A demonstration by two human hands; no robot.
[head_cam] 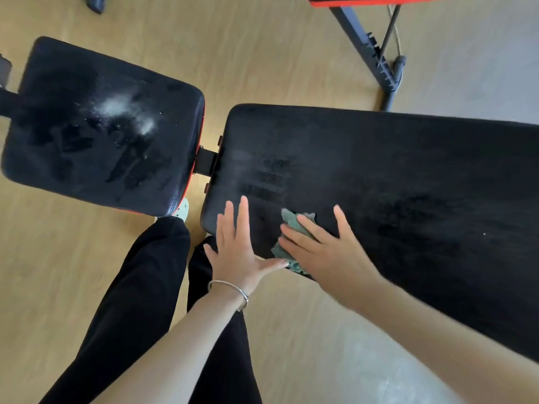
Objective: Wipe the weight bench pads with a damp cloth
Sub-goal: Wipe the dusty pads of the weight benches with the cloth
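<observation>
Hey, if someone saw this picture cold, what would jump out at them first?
Probably the two hands in the middle: the right hand pressing a green cloth flat on the long black pad, the left hand spread open beside it. Next, the whitish smear on the smaller pad at upper left.

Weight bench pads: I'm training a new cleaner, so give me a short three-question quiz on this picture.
1. True or false: the right hand presses the green cloth on the long back pad.
2. Which wrist wears the bracelet?
3. Which pad shows a white smear: A) seat pad B) long back pad?

Key: 1 true; 2 the left hand wrist; 3 A.
</observation>
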